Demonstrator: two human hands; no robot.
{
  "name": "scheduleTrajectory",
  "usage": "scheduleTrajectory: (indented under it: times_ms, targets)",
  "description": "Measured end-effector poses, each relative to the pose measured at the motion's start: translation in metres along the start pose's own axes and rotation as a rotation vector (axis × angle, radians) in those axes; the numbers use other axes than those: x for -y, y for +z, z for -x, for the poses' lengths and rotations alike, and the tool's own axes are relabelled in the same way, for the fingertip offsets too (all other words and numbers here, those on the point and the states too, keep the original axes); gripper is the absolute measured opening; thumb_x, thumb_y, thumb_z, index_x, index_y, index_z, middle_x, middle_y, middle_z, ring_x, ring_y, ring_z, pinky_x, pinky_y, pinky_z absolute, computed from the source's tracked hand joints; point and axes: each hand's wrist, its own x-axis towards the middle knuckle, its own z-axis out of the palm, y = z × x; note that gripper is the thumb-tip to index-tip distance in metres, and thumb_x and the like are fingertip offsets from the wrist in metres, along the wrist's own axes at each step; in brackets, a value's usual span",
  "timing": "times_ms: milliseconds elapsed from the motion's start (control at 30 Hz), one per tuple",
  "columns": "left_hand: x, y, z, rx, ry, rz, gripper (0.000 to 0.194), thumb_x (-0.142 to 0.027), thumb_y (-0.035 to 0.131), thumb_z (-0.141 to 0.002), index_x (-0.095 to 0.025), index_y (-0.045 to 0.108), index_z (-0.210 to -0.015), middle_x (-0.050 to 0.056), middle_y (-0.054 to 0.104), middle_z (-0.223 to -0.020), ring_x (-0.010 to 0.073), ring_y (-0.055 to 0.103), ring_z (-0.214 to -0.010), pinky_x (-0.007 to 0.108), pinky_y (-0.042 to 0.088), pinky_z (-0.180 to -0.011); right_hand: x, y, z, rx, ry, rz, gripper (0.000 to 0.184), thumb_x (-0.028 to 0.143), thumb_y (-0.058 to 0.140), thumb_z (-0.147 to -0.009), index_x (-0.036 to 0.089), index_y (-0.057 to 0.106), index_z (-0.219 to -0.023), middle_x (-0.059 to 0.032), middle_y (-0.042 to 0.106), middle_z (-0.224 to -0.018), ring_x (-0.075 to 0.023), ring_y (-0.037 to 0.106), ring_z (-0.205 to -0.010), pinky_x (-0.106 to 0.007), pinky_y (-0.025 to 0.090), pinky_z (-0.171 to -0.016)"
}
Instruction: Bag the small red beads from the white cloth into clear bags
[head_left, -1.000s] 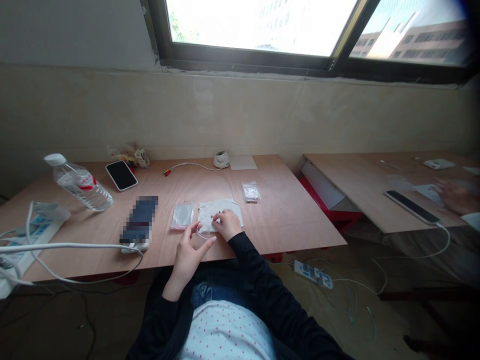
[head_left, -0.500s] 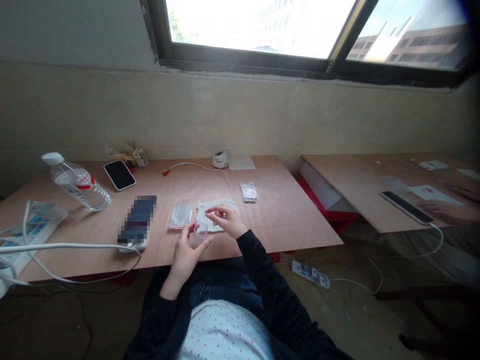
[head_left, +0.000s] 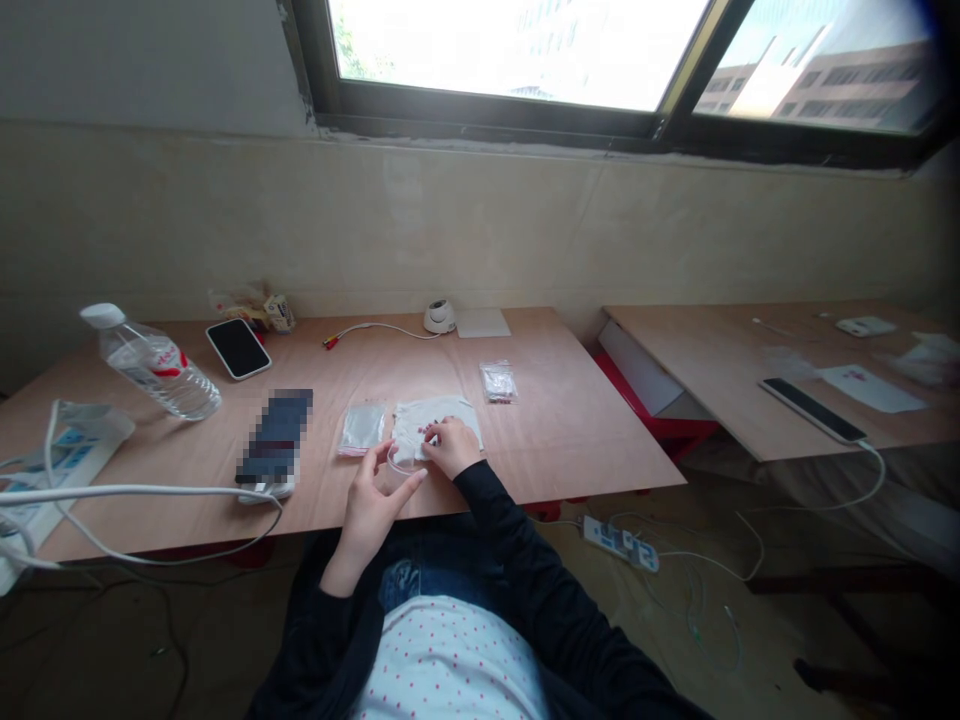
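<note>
My left hand [head_left: 373,505] has its thumb and fingers curled round a small clear plastic cup [head_left: 403,464] near the table's front edge. Just to the right, my right hand [head_left: 453,450] reaches down to a white cloth or tissue [head_left: 411,415], fingertips pinched together. Several tiny dark red pieces [head_left: 426,428] lie on the white sheet at those fingertips. Whatever sits in the pinch is too small to make out. Left of the sheet, close to my left fingers, lies a stack of clear plastic bags [head_left: 363,430].
A small filled clear packet [head_left: 499,382] lies to the right. Leftward are a pixelated dark phone-like object [head_left: 275,437], a phone [head_left: 238,349], a water bottle [head_left: 159,368] and white cables [head_left: 150,492]. A white dome camera [head_left: 439,317] stands behind. Another table [head_left: 720,370] adjoins on the right.
My right hand has come down from above the cup onto the white sheet, uncovering the red pieces. My left hand stays round the cup. The other person's hands at the right table have left view.
</note>
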Motion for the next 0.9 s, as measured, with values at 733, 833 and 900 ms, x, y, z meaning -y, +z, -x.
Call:
scheduleTrajectory:
  times_ms: [733,833,900]
  targets:
    - [-0.002,-0.002,-0.005,0.014,0.012,0.001,0.049,-0.038,0.067,-0.067,-0.02,0.052,-0.11,0.008,0.059,-0.111,0.0226,0.054,-0.108,0.036,0.041,-0.093,0.02,-0.03,0.004,0.008,-0.141,-0.743,0.022,0.039,0.064,-0.072,0.018,0.069,-0.075,-0.001,0.059,-0.066,-0.0112,0.051,-0.058,-0.022,0.041,-0.054]
    - [-0.001,-0.003,-0.006,0.015,0.01,0.002,0.048,-0.038,0.067,-0.067,-0.02,0.053,-0.109,0.007,0.06,-0.109,0.0219,0.055,-0.106,0.035,0.041,-0.092,0.02,-0.034,0.006,0.078,-0.204,-0.78,0.023,0.039,0.061,-0.075,0.019,0.07,-0.079,-0.0018,0.062,-0.07,-0.0122,0.054,-0.062,-0.022,0.041,-0.057]
    - [0.0,-0.003,-0.007,0.011,0.007,0.004,0.049,-0.039,0.067,-0.067,-0.02,0.052,-0.11,0.007,0.059,-0.11,0.0217,0.054,-0.106,0.036,0.04,-0.093,0.013,-0.028,0.004,0.032,-0.177,-0.721,0.022,0.037,0.058,-0.078,0.019,0.07,-0.084,-0.0025,0.062,-0.07,-0.0126,0.054,-0.063,-0.023,0.041,-0.058]
